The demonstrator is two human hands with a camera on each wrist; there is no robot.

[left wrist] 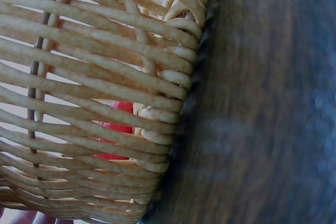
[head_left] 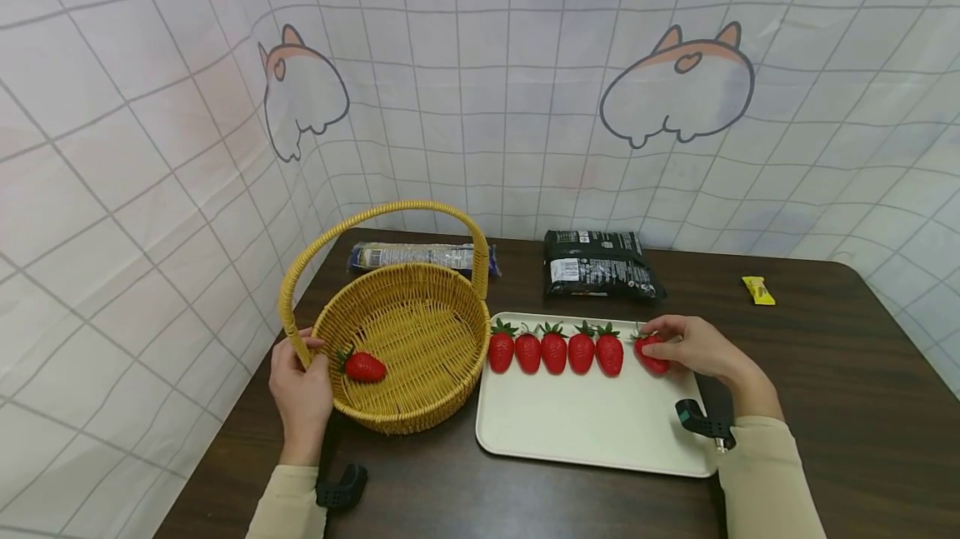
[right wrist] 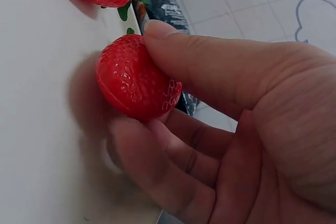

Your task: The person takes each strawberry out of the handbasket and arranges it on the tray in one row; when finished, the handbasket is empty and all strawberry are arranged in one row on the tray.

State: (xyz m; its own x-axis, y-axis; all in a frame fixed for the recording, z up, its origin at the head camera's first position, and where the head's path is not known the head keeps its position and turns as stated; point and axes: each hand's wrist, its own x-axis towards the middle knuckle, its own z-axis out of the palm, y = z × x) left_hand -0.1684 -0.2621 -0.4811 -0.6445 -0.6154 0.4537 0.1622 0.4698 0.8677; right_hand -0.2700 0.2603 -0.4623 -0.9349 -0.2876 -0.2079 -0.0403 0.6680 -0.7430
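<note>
My right hand [head_left: 693,346] pinches a red strawberry [right wrist: 131,80] between thumb and fingers, over the right end of a white tray [head_left: 585,431]. To its left, several strawberries [head_left: 553,352] lie side by side in a row along the tray's far part, leaves pointing away from me. My left hand [head_left: 300,389] grips the yellow wicker basket [head_left: 412,418] at its left side, by the foot of the handle. One strawberry [head_left: 365,366] lies inside the basket, close to that hand. In the left wrist view, the woven wall [left wrist: 94,77] mostly hides this strawberry, and only fingertips show.
Behind the basket lies a long clear-and-blue packet [head_left: 420,256]. A black package [head_left: 600,264] sits behind the tray, and a small yellow wrapped piece [head_left: 759,291] is at the back right. A white gridded curtain [head_left: 510,106] hangs behind the dark wooden table [head_left: 420,489].
</note>
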